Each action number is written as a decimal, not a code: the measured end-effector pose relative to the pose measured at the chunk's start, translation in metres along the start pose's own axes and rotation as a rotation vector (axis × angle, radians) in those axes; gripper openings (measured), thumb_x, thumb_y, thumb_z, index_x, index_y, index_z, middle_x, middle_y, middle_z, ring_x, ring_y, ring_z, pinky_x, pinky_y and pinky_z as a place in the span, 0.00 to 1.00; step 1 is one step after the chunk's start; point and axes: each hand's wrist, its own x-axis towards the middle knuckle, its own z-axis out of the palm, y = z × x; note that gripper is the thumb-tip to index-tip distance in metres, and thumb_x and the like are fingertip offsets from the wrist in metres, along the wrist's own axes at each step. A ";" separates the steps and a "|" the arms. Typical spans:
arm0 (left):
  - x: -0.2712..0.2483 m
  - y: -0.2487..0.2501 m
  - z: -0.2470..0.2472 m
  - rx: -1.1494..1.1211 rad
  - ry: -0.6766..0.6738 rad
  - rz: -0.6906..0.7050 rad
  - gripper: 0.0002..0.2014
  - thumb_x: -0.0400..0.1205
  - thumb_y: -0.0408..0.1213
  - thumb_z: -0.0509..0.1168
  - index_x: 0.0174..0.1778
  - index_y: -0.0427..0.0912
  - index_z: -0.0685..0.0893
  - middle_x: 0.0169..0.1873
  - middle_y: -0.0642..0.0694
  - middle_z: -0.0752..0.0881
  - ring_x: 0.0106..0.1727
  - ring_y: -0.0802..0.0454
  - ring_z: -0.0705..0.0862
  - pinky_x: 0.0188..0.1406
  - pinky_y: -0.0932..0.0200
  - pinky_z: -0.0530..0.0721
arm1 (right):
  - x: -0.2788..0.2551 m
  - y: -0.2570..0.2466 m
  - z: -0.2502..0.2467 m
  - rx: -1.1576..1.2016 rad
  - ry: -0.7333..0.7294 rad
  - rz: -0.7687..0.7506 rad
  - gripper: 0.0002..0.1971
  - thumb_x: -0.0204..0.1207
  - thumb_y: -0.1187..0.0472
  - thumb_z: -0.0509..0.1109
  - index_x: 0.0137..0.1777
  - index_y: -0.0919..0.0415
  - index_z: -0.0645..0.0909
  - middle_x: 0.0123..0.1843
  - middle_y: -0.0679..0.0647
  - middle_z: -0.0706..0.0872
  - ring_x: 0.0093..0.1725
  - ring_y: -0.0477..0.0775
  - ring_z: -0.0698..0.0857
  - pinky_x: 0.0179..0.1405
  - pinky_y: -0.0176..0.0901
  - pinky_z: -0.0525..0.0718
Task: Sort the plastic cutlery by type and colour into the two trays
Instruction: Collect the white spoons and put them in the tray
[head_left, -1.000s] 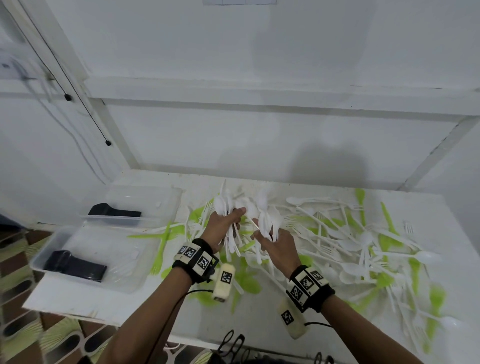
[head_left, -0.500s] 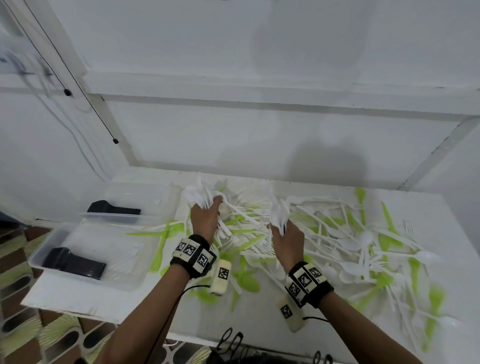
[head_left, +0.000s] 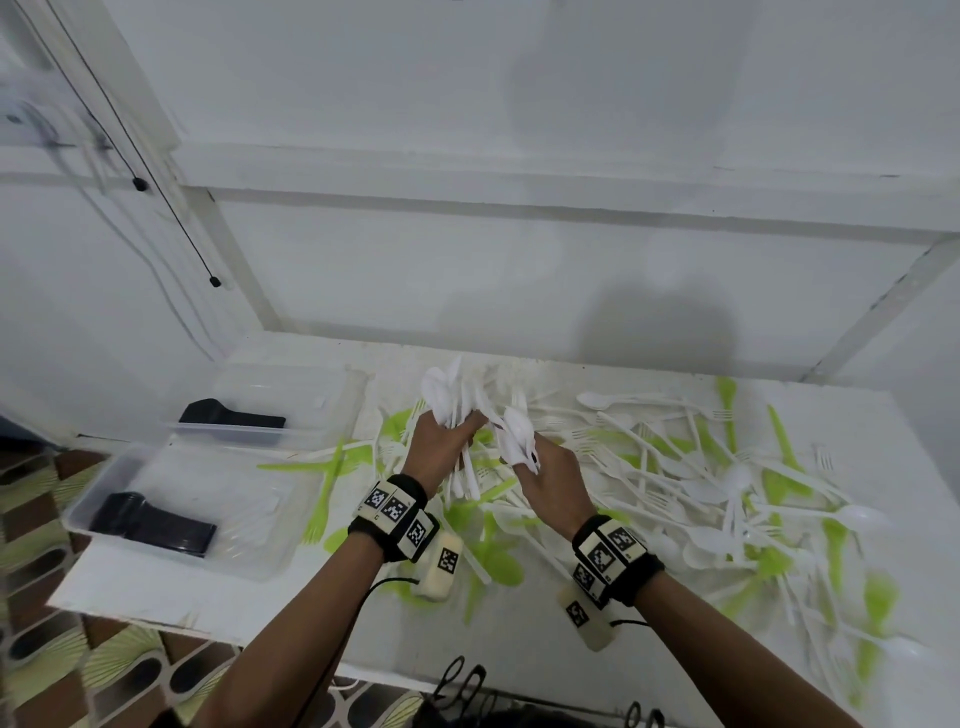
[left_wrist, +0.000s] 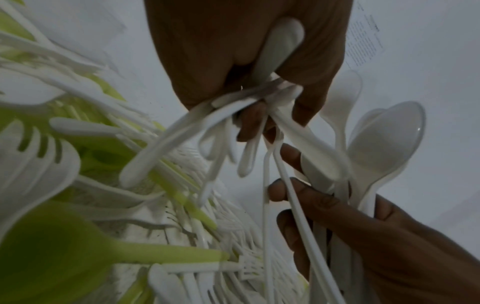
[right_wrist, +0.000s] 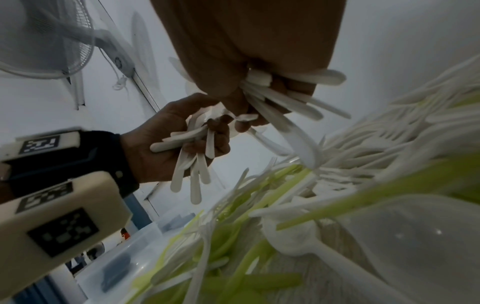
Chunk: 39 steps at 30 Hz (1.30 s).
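White walls with raised trim behind a white tabletop (head_left: 883, 467), patterned floor tiles past its left edge, a thin black cord (head_left: 156, 171) hanging down the wall at the left. Heaped across the middle and right of the tabletop, a pile of white and green cutlery (head_left: 727, 499), forks and spoons mixed. Along the left edge, two clear trays: near tray (head_left: 291, 519) and far tray (head_left: 332, 410), each with a stack of black cutlery (head_left: 156, 525) inside. Above the pile's left part, left hand (head_left: 441, 447) curled round a bunch of white spoons (head_left: 452, 400), bowls up; right hand (head_left: 550, 483) just beside it, gripping a second bunch of white spoons (head_left: 517, 436). Black wristbands (head_left: 395, 514) with square black-and-white code tags on both wrists; no readable words.

Left wrist view: left hand (left_wrist: 233, 61) closed on blurred white handles, right hand (left_wrist: 363, 226) below holding spoons with bowls raised, green and white cutlery underneath. Printed sheet (left_wrist: 363, 41) on the wall at upper right, text too small to read.

Right wrist view: right hand (right_wrist: 246, 61) clenched on white handles (right_wrist: 285, 102), left hand (right_wrist: 168, 148) clutching its own bunch, handles hanging down. White fan (right_wrist: 46, 41) mounted on the wall at upper left. Trays with dark stacks low at the left.
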 end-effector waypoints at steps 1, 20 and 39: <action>-0.001 0.001 0.000 -0.010 0.000 0.011 0.08 0.82 0.34 0.75 0.37 0.41 0.86 0.24 0.57 0.85 0.26 0.61 0.83 0.28 0.68 0.78 | 0.001 0.001 0.000 0.018 -0.015 0.023 0.08 0.81 0.63 0.71 0.41 0.56 0.76 0.28 0.41 0.77 0.31 0.39 0.80 0.30 0.31 0.70; 0.001 -0.004 0.007 -0.193 -0.005 -0.072 0.08 0.86 0.34 0.69 0.48 0.32 0.91 0.40 0.40 0.94 0.27 0.54 0.84 0.27 0.61 0.81 | -0.003 0.006 -0.018 0.064 -0.159 0.223 0.13 0.87 0.61 0.65 0.61 0.50 0.90 0.25 0.23 0.80 0.30 0.27 0.80 0.36 0.24 0.70; 0.000 -0.012 -0.002 -0.292 -0.094 -0.147 0.18 0.84 0.40 0.73 0.53 0.23 0.86 0.27 0.38 0.77 0.15 0.53 0.70 0.14 0.63 0.67 | 0.000 -0.013 -0.041 0.647 -0.656 0.604 0.18 0.82 0.69 0.61 0.63 0.61 0.90 0.32 0.52 0.61 0.22 0.48 0.57 0.27 0.41 0.54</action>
